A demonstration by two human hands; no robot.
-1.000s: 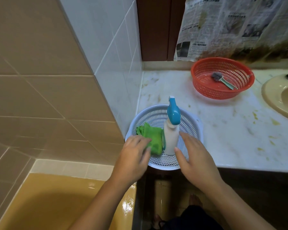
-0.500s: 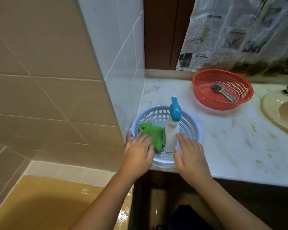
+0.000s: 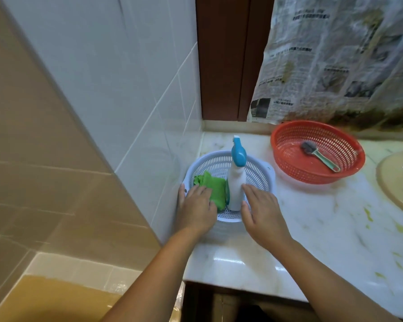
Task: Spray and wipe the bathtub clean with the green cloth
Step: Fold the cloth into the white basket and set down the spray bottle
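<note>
A pale blue perforated basket (image 3: pixel 261 173) stands on the marble counter against the tiled wall. Inside it lie a folded green cloth (image 3: pixel 215 190) and an upright white spray bottle (image 3: pixel 236 182) with a blue trigger head. My left hand (image 3: pixel 197 211) lies over the basket's near left rim, its straight fingers on the green cloth and its thumb outside the rim. My right hand (image 3: pixel 262 213) reaches over the near right rim, fingers extended beside the bottle's base, thumb close to it. The yellow-brown bathtub (image 3: pixel 63 298) shows at the bottom left.
A red basket (image 3: pixel 289 159) holding a small brush (image 3: pixel 320 155) sits at the back right of the counter (image 3: pixel 323 228). A beige sink (image 3: pixel 396 182) is at the right edge. Newspaper (image 3: pixel 335 54) covers the wall behind; tiled walls close in on the left.
The view has moved closer and higher over the counter. Both hands have reached further into the blue basket, the left onto the cloth, the right up beside the bottle.
</note>
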